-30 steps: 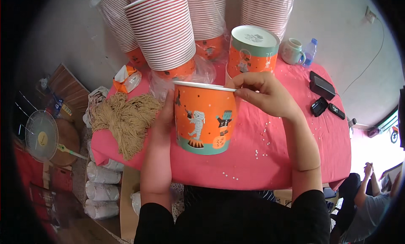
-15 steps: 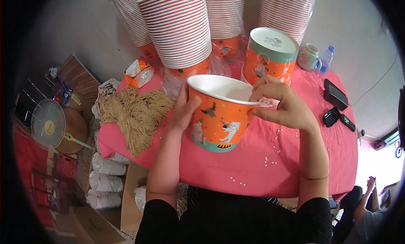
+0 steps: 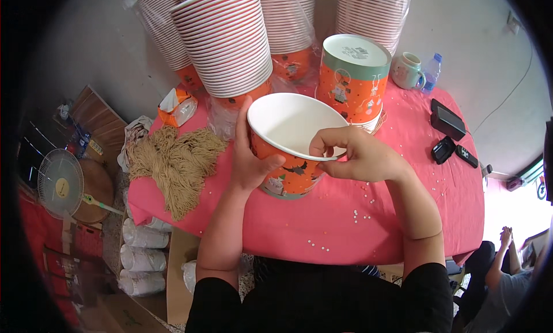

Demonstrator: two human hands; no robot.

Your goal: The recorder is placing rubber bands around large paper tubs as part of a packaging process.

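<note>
Bright, even daylight; soft shadows; fisheye edges bend (dark vignette).

One orange paper bucket (image 3: 291, 143), printed with small figures and banded teal at its base, is observed tilted with its open mouth turned up toward the camera, the white interior being empty. It is positioned on the pink tablecloth (image 3: 368, 229), just in front of a lidded bucket (image 3: 351, 79) of the same pattern.

Orange printed bucket (image 3: 288, 171) white inside, pink tablecloth (image 3: 368, 218)
</note>
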